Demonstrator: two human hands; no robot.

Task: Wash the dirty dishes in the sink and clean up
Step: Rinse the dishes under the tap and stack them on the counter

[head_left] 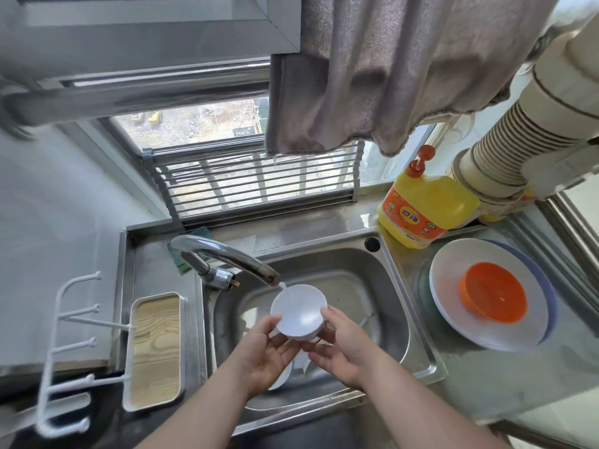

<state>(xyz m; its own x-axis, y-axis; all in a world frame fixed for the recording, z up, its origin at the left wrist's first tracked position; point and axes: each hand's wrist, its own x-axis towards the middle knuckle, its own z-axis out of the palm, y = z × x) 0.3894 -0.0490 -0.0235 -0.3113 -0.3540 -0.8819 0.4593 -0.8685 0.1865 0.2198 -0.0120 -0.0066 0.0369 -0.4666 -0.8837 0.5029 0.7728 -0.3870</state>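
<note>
I hold a small white bowl (299, 311) over the steel sink (392, 286), tilted toward the tap. Water runs from the chrome faucet (227, 257) onto the bowl's rim. My left hand (267, 354) grips the bowl from the lower left, thumb on its side. My right hand (343, 345) holds it from the right, thumb on the rim. Below my hands a white dish (282, 377) lies in the basin, mostly hidden.
On the counter to the right an orange bowl (492, 294) sits on stacked white plates (453, 286). A yellow detergent bottle (421, 209) stands behind them. A wooden-bottomed tray (155, 351) and white hook rack (64, 351) are at the left. A grey towel (372, 76) hangs above.
</note>
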